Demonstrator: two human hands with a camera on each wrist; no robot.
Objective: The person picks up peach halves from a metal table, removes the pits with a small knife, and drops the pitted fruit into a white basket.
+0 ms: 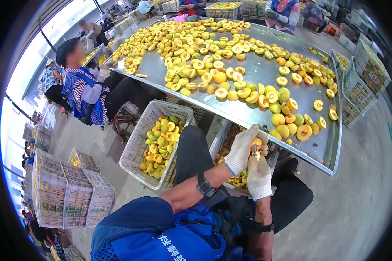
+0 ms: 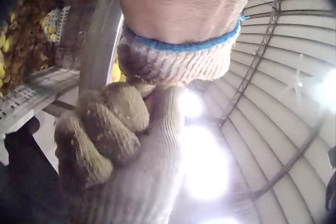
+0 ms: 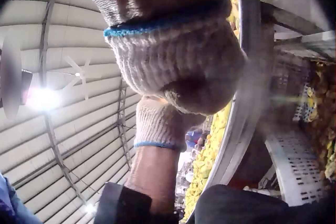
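Note:
Both hands wear off-white knitted gloves with blue cuffs and meet just off the near edge of a metal sorting table [image 1: 309,152]. My left hand [image 1: 243,148] grips an orange-yellow peach half [image 1: 258,142]. From below, my right hand [image 1: 259,176] pinches a small metal-tipped tool [image 1: 255,152] against the fruit; its handle is hidden in the glove. In the right wrist view, the right glove [image 3: 178,66] fills the top, close to the other glove. Curled glove fingers [image 2: 105,129] show in the left wrist view. Cut yellow peaches [image 1: 248,93] lie spread over the table.
Under the hands stands a crate [image 1: 220,139] with brown scraps and yellow pieces. A white crate [image 1: 130,152] of peach halves is left of my knee. Stacked crates [image 1: 61,191] stand further left, others [image 1: 363,78] at right. A seated person [image 1: 87,87] works across the left side.

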